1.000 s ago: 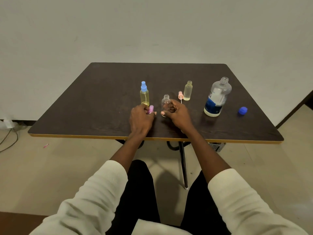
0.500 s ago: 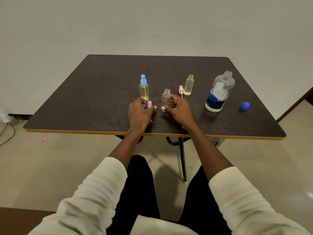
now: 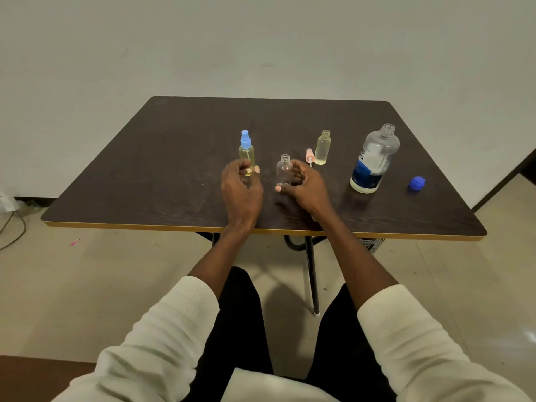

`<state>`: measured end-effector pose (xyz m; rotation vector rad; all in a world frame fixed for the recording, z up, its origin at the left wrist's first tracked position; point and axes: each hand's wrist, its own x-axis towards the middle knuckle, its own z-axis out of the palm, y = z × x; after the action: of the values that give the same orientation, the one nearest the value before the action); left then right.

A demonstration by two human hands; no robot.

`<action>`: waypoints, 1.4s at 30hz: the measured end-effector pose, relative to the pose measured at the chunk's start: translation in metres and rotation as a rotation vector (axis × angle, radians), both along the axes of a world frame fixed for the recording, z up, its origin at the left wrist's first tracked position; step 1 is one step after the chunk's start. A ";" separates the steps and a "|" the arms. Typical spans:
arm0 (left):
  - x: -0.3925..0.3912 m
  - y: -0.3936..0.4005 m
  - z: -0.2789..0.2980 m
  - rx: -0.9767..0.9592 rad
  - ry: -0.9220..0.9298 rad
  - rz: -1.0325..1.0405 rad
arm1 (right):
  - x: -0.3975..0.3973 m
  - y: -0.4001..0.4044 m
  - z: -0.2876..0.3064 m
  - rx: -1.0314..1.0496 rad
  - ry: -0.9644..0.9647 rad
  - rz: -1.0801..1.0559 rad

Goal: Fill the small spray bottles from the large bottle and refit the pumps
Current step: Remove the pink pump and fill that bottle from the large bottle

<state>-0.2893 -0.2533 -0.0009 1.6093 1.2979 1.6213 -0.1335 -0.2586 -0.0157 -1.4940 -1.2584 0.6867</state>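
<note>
**Empty bottle held, ready for filling**

The step in hand looks like preparing the empty small bottle (image 3: 284, 172) at the centre of the frame for a pour. The right hand (image 3: 304, 185) curls around its lower body from the right side, thumb at the base, and the bottle stands upright on the dark table (image 3: 174, 181) with its neck open. To do this well, I would keep that bottle steady and upright and bring the large bottle (image 3: 374, 159), which stands uncapped at the right of the frame, over slowly: the small neck is narrow, and liquid from a wide mouth could easily spill past it. Tipping gently and stopping below the neck should leave room for the pump stem.

The left hand (image 3: 242, 187) sits just left of the empty bottle, fingers loosely curled in front of the blue-pump bottle (image 3: 246, 153). Something small and pale shows between its fingertips, but I cannot tell whether it is gripped or what it is; it may be the pump belonging to the empty bottle.

Behind the right hand, a pink pump (image 3: 309, 156) lies beside a second open bottle (image 3: 322, 147) holding yellowish liquid; that 1 appears filled and waiting for its pump. The blue cap (image 3: 417, 182) of the large bottle rests at far right, well apart from both hands.
</note>
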 end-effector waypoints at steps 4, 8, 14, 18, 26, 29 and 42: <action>0.026 -0.012 0.008 -0.074 -0.111 -0.102 | 0.002 -0.011 0.006 0.024 0.054 -0.093; 0.049 -0.015 0.009 -0.183 -0.100 -0.126 | 0.006 -0.030 0.011 0.175 -0.028 -0.260; 0.072 -0.011 0.003 -0.317 -0.036 -0.128 | 0.029 -0.059 0.022 0.412 -0.265 -0.513; 0.079 -0.013 0.000 -0.327 -0.050 -0.111 | 0.053 -0.061 0.027 0.468 -0.306 -0.647; 0.092 -0.014 -0.002 -0.277 0.024 -0.207 | 0.073 -0.061 0.028 0.397 -0.269 -0.811; 0.094 -0.010 -0.003 -0.280 0.078 -0.262 | 0.079 -0.058 0.029 0.310 -0.213 -0.821; 0.091 -0.008 -0.008 -0.233 0.085 -0.373 | 0.094 -0.042 0.048 0.196 -0.006 -0.643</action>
<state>-0.1979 -0.2617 -0.0089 1.6684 1.0996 1.1469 -0.0394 -0.3002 0.0319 -1.6094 -0.7477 0.1284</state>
